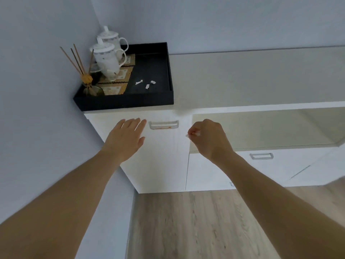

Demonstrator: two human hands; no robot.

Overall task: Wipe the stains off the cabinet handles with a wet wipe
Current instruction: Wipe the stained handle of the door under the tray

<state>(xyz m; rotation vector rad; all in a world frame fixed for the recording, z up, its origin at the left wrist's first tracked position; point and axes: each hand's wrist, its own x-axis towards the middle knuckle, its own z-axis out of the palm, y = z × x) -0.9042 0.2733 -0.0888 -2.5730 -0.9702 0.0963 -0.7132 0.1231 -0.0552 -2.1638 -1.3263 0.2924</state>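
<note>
Left hand (125, 137) flat, fingers straight, tips just left of the stained handle (164, 125). Right hand (209, 139) right of the handle, apart, fingers curled, pinching a small wet wipe (193, 134). Black tray (127, 101) above the handle.

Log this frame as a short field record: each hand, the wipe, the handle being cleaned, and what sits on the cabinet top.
left hand: fingers straight, flat against the cabinet door beside the handle
right hand: pinches a small white wet wipe, apart from the handle
stained handle: orange-brown marks along its lower edge, not yet touched
second handle: on the lower drawer to the right, no stains discernible
cabinet top: black tray holding two lidded white cups, a reed diffuser and white scraps
</note>
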